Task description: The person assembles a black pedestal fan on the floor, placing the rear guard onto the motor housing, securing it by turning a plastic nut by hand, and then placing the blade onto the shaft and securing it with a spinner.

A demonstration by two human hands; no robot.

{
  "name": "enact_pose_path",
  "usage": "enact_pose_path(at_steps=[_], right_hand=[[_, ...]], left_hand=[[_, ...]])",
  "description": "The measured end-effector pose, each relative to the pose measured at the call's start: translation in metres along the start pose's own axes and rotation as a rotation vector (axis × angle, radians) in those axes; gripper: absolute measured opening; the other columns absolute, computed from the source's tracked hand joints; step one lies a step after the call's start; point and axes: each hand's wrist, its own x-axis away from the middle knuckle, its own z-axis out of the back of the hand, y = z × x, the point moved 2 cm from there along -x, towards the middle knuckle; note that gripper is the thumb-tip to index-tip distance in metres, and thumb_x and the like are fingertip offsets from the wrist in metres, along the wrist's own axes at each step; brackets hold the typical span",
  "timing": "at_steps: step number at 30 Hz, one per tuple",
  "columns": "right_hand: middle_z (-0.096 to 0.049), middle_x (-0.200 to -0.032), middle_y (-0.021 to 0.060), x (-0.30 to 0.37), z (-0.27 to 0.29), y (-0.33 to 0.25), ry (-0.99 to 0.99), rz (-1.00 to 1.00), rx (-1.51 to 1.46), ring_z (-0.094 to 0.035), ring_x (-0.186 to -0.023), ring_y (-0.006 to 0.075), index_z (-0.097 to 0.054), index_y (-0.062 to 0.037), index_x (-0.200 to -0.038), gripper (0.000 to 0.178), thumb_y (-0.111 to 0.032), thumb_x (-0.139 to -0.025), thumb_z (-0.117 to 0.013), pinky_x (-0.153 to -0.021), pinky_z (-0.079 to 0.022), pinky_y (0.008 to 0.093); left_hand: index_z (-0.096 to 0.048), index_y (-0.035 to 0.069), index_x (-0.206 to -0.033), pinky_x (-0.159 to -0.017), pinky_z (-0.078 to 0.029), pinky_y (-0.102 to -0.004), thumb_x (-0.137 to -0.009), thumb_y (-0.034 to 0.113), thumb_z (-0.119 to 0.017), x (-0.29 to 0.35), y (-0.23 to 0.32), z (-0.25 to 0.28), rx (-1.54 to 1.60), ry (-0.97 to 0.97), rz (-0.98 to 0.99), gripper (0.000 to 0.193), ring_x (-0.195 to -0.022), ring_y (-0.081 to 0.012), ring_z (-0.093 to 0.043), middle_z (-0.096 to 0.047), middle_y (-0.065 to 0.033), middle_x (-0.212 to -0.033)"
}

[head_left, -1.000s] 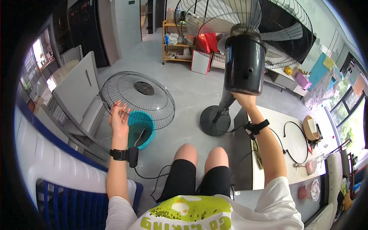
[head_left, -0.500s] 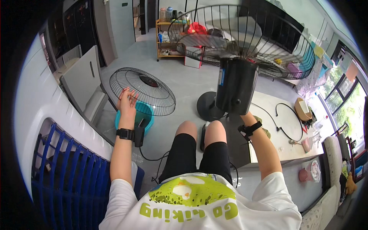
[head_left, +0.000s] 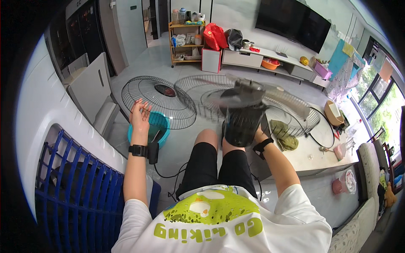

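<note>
My left hand (head_left: 140, 114) holds a round black wire fan guard (head_left: 158, 103) by its lower left rim, with fingers showing through the wires. To the right, a black fan (head_left: 245, 126) is tilted with its rear guard (head_left: 297, 116) and blades (head_left: 249, 95) facing upward, smeared by motion. My right hand (head_left: 260, 136) is closed on the fan at its motor housing; most of its fingers are hidden behind it. The loose guard's right edge overlaps the fan's rear guard in view; whether they touch I cannot tell.
A teal basin (head_left: 165, 134) stands on the floor below the loose guard. To the right is a low table (head_left: 306, 162) with a green cloth (head_left: 285, 137) and a basket (head_left: 333, 114). A white casing with blue slats (head_left: 80, 181) is close at left, a chair (head_left: 95, 88) beyond it.
The fan has come down and nearer to me, its open side turning upward, and my right hand has shifted left with it. The loose guard and my left hand have barely moved.
</note>
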Motion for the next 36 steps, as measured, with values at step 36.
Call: enact_pose_path(at_steps=[36], right_hand=[[-0.039, -0.147, 0.0047, 0.050, -0.087, 0.016, -0.568, 0.033, 0.568, -0.049, -0.126, 0.0199, -0.041, -0.0096, -0.135, 0.057, -0.010, -0.081, -0.059, -0.087, -0.052, 0.0326]], left_hand=[[-0.062, 0.010, -0.115, -0.095, -0.047, -0.0296, -0.081, 0.013, -0.059, -0.009, -0.021, 0.079, -0.162, 0.207, -0.025, 0.035, -0.102, -0.0190, -0.062, -0.063, -0.0076, -0.115]])
